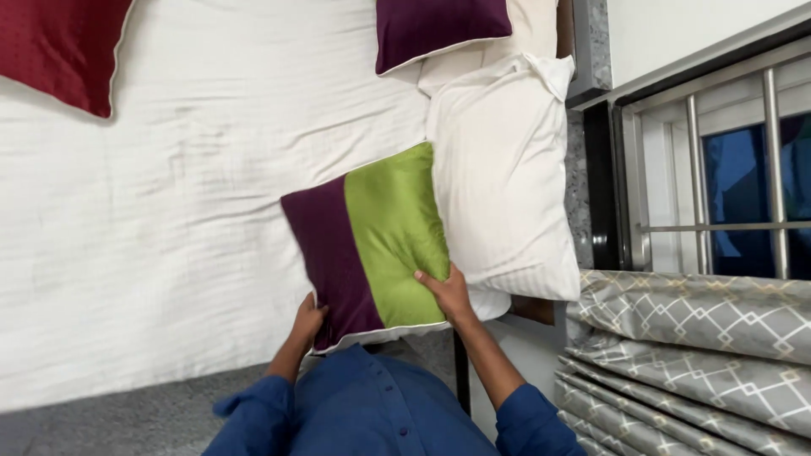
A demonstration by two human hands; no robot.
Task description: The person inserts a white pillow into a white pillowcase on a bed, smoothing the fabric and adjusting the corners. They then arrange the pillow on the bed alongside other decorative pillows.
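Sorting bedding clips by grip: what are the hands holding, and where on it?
Both hold the purple-and-green cushion at its near edge: left hand at the purple corner, right hand on the green part.

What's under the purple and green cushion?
The white bedsheet shows around the purple and green cushion; its right edge overlaps the white pillow. Anything directly beneath is hidden.

The red cushion (63, 46) and purple cushion (439, 25) run off the top edge.
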